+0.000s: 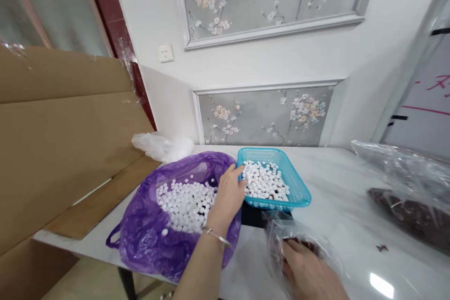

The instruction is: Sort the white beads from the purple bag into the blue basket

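Head view: left hand, fingers loosely spread, rests on the blue basket rim beside the purple bag, steadying it. Right hand grips a clear bag, keeping its mouth up.

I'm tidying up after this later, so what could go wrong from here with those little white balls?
1. The left hand reaches over the near rim of the blue basket full of white balls; the basket seems to rest on a dark block, so a nudge might tip it.
2. The purple bag sags over the table's edge; loose balls may roll out onto the floor.
3. The right hand is busy with a small clear bag, leaving nothing to steady the basket.
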Tool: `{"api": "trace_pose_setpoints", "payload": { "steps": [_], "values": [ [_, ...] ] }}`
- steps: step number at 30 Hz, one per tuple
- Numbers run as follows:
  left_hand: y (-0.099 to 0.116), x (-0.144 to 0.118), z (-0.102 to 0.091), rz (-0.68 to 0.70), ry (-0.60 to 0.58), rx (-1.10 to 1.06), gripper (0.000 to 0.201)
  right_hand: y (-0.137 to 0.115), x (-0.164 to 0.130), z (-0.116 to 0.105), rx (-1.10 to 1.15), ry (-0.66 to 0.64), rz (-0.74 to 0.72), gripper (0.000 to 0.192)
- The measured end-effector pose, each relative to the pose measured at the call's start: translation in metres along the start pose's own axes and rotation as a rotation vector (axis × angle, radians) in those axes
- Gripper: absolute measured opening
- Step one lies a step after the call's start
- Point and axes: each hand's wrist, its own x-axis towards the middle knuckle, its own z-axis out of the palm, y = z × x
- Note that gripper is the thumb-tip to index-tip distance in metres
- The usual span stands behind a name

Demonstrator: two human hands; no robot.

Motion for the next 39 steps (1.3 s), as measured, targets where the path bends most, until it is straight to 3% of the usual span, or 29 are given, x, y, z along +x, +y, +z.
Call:
{"api": "trace_pose_setpoints", "payload": {
  "steps": [3, 7, 10, 14, 21, 24, 27, 30, 33, 39],
  "values": [
    [-0.015, -0.016, -0.045, -0.017, -0.054, 0.140, 0.031, 0.003, -0.004, 0.002, 0.048, 0.071, -0.051, 0.035],
    [-0.062, -0.032, -0.093, -0.156, -0.066, 0.371, 0.026, 0.002, -0.007, 0.005, 0.090, 0.229, -0.011, 0.027],
    [-0.092, -0.040, -0.102, -0.206, -0.104, 0.460, 0.024, 0.000, -0.007, 0.008, 0.128, 0.281, -0.005, 0.025],
    [-0.103, -0.046, -0.093, -0.207, -0.116, 0.469, 0.024, 0.000, -0.006, 0.012, 0.186, 0.306, 0.012, 0.023],
    [-0.080, -0.050, -0.084, -0.153, 0.031, 0.239, 0.032, 0.006, -0.008, 0.003, 0.421, 0.307, 0.054, 0.021],
    [-0.052, -0.064, -0.069, -0.169, 0.031, -0.085, 0.032, 0.002, -0.012, -0.011, 0.656, 0.247, 0.144, 0.021],
    [-0.019, -0.084, -0.047, -0.372, -0.160, -0.865, 0.024, -0.002, -0.016, -0.023, 0.920, 0.261, 0.188, 0.021],
    [0.005, -0.098, -0.028, -0.551, -0.340, -1.302, 0.019, -0.002, -0.021, -0.029, 1.103, 0.288, 0.199, 0.021],
    [0.016, -0.102, -0.018, -0.614, -0.416, -1.457, 0.016, 0.000, -0.024, -0.029, 1.185, 0.291, 0.202, 0.020],
    [0.021, -0.102, -0.014, -0.630, -0.506, -1.564, 0.014, -0.002, -0.026, -0.035, 1.247, 0.335, 0.238, 0.016]
  ]
}}
